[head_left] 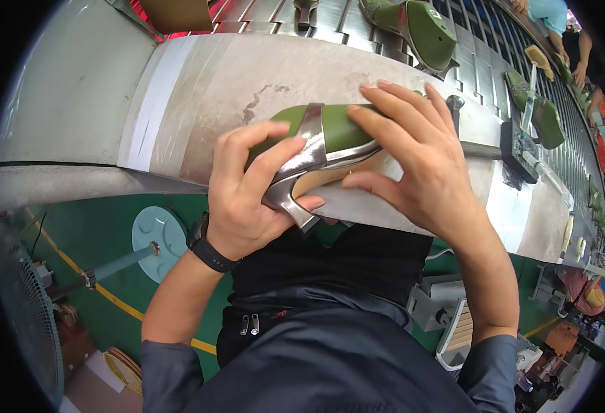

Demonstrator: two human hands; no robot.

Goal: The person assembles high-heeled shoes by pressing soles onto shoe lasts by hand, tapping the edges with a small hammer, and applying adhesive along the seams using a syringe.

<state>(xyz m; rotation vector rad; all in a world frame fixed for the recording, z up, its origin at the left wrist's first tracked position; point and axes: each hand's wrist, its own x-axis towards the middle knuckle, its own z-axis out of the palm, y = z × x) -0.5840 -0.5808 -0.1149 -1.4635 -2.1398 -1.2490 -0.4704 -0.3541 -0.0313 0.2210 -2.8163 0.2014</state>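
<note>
Pale bench (240, 65); fingers (273, 157) around shoe (311, 146), green last (342, 129) inside

Green shoe (344, 129): right end hidden behind right hand (419, 155).
Left hand (239, 189): fingertips blurred, partly covering the shoe's left side.
Fan (28, 313), near left: cut off by dark rim.
Brown object (173, 14), far left: cut by top edge.
Pink-clad person (578, 283), right: too small for detail.

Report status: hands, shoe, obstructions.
Left hand gripping shoe near heel. Right hand at its other end. Shoe at bench's near edge. Black block rightward, apart from shoe.
</note>
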